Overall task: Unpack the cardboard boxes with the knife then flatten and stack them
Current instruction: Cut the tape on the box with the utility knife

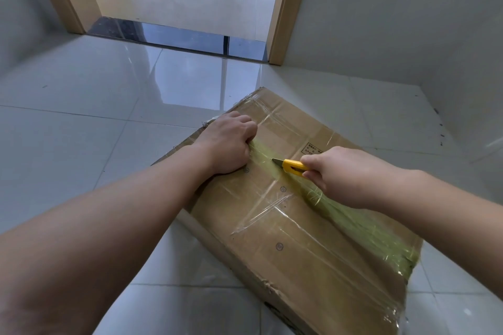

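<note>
A brown cardboard box (pixel 294 228) lies on the tiled floor, wrapped in clear tape with a yellow-green tape strip (pixel 362 223) along its top seam. My left hand (pixel 228 143) is a closed fist pressed on the box's top near its far left corner, at the end of the green strip. My right hand (pixel 348 174) grips a yellow utility knife (pixel 292 166). The blade tip points left and touches the green tape just right of my left fist.
Glossy white floor tiles (pixel 109 144) surround the box. A doorway with a tan wooden frame (pixel 285 22) and a dark threshold (pixel 177 35) lies ahead. A grey wall (pixel 408 22) runs along the right, close to the box.
</note>
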A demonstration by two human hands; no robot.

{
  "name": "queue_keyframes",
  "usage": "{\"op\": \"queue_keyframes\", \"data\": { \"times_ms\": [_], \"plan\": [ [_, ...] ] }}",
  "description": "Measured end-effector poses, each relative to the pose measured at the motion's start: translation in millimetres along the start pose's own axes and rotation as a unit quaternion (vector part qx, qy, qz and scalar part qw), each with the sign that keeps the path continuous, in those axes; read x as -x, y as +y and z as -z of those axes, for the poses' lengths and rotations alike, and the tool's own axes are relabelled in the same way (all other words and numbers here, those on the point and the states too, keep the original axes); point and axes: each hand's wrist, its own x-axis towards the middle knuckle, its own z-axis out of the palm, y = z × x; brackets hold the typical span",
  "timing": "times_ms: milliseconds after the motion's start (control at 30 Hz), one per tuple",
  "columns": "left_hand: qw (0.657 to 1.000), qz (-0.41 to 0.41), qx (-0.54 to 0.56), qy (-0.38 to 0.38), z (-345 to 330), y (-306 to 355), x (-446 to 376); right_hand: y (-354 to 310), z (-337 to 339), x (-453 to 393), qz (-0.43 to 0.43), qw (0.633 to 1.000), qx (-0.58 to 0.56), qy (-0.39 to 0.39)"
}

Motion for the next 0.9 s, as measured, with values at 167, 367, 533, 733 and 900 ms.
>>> {"op": "queue_keyframes", "data": {
  "times_ms": [167,367,533,733,900],
  "plan": [
    [1.0,-0.003,0.008,-0.01,3,2,1,8,-4,10,0.007,1.0,-0.001,-0.001],
    [1.0,-0.001,0.008,-0.011,6,2,2,20,-13,33,0.004,1.0,0.014,-0.016],
    [1.0,0.007,-0.012,-0.024,8,4,1,26,-18,45,0.004,1.0,0.013,-0.019],
    [0.995,-0.07,-0.055,-0.038,7,52,6,26,-20,53,-0.002,1.0,0.011,-0.009],
    [0.992,-0.098,-0.02,-0.075,-2,78,7,29,-21,63,-0.003,1.0,0.007,-0.006]
  ]
}}
